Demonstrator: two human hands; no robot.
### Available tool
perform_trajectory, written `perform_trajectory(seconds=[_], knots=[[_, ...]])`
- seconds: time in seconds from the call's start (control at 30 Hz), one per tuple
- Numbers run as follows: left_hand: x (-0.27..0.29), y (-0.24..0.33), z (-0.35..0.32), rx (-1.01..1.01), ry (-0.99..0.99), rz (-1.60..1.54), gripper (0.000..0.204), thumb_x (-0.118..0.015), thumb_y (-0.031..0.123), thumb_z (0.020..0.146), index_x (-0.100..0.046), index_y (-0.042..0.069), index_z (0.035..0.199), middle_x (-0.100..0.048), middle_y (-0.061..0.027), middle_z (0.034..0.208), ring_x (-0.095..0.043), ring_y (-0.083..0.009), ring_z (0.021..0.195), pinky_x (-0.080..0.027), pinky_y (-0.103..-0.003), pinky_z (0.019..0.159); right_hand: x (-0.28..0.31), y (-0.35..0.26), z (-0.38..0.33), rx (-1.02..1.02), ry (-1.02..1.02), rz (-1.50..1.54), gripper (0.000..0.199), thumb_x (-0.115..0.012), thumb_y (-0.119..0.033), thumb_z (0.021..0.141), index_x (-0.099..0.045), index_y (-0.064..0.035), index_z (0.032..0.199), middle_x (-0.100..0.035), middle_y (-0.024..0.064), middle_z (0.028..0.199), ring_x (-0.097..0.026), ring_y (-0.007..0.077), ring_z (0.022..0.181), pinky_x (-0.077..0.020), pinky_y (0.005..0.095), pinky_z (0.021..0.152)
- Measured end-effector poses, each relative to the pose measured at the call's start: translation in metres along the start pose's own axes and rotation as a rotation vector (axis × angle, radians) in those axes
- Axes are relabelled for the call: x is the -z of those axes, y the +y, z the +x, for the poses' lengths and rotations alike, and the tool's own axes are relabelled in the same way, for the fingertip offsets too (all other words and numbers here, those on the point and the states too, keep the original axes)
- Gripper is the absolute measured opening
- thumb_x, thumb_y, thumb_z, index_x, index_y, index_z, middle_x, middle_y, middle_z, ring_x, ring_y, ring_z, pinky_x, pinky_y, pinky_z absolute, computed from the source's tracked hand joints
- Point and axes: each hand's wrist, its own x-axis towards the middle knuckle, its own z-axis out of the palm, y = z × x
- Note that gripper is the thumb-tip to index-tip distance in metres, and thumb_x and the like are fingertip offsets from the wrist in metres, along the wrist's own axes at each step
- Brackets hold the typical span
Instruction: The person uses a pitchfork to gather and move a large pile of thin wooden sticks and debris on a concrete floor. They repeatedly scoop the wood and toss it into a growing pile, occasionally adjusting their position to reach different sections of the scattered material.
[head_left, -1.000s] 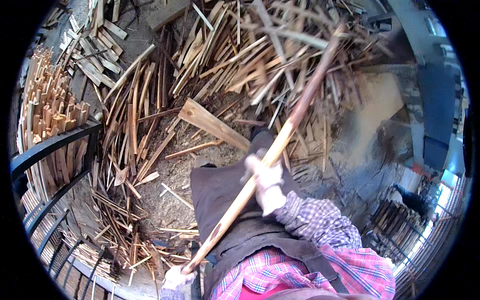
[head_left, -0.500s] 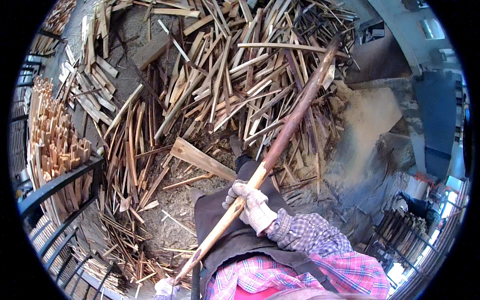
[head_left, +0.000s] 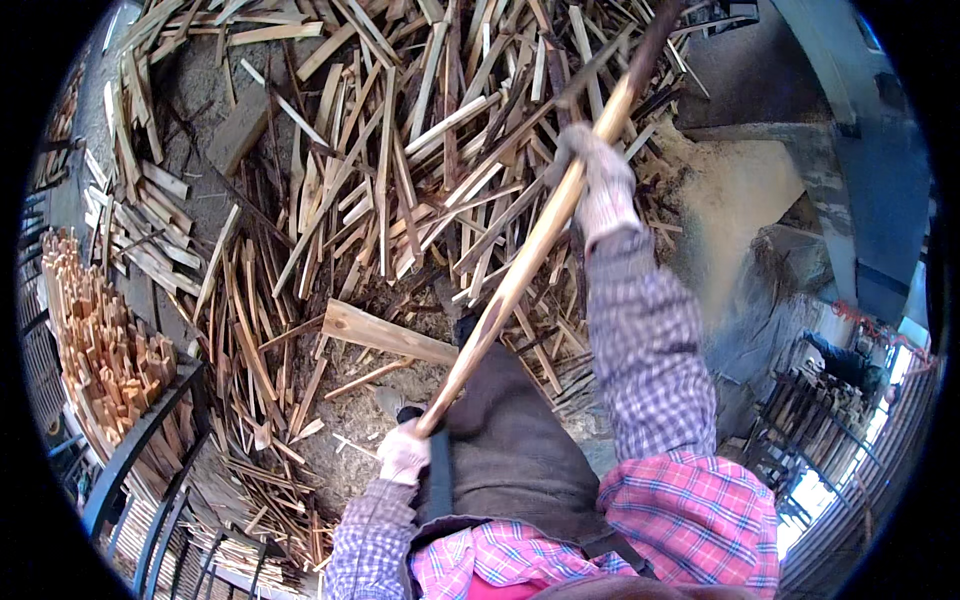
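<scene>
So we've got this wooden pole (head_left: 520,265) clamped in our left hand (head_left: 403,453) low and right hand (head_left: 602,182) higher, sticks (head_left: 386,180) strewn around.

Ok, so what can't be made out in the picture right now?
In the head view:
- Pole: far end, cut off by the top edge.
- Its near end: hidden by the left hand.
- Right hand: exact finger outlines, lost to blur.
- Upright stick bundle: lower part, partly behind the black rail.
</scene>
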Motion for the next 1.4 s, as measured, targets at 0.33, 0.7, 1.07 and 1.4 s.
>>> perform_trajectory(seconds=[0.33, 0.7, 1.07, 1.4], knots=[[0.099, 0.237, 0.178, 0.002, -1.483, -2.287, 0.021, -0.049, 0.024, 0.091, -0.051, 0.005, 0.099, -0.044, 0.0050, 0.053, -0.037, -0.0088, 0.036, -0.028, -0.025, 0.035, 0.013, 0.027, 0.130, 0.207, -0.249, -0.522, 0.019, -0.057, -0.022, 0.081, -0.061, -0.0031, 0.079, -0.058, 0.0080, 0.062, -0.052, 0.0199, 0.047, -0.0475, 0.0329, 0.051], [0.092, 0.120, 0.030, 0.291, -1.313, -2.079, 0.026, -0.048, 0.028, 0.092, -0.051, 0.007, 0.107, -0.041, 0.0036, 0.057, -0.034, -0.0109, 0.039, -0.029, -0.027, 0.035, 0.010, 0.067, -0.076, -0.184, -0.138, -0.116, 0.020, -0.059, -0.020, 0.078, -0.056, -0.0009, 0.072, -0.050, 0.0058, 0.055, -0.051, 0.0196, 0.043, -0.0459, 0.0304, 0.042], [0.162, 0.095, -0.042, 0.504, -0.997, -1.603, 0.021, -0.059, 0.021, 0.083, -0.052, 0.007, 0.096, -0.043, 0.0015, 0.056, -0.038, -0.0106, 0.038, -0.030, -0.028, 0.034, -0.007, 0.076, -0.159, -0.307, -0.066, 0.125, 0.020, -0.067, -0.020, 0.076, -0.058, -0.0021, 0.077, -0.054, 0.0071, 0.060, -0.053, 0.0169, 0.046, -0.0476, 0.0311, 0.037], [0.079, 0.088, 0.018, 0.243, -1.257, -2.121, 0.019, -0.052, 0.024, 0.090, -0.054, 0.007, 0.099, -0.050, 0.0015, 0.059, -0.042, -0.0090, 0.040, -0.034, -0.026, 0.037, 0.000, 0.101, -0.093, -0.207, -0.221, -0.222, 0.021, -0.054, -0.025, 0.084, -0.052, -0.0081, 0.072, -0.050, 0.0005, 0.056, -0.050, 0.0164, 0.043, -0.0468, 0.0316, 0.044]])
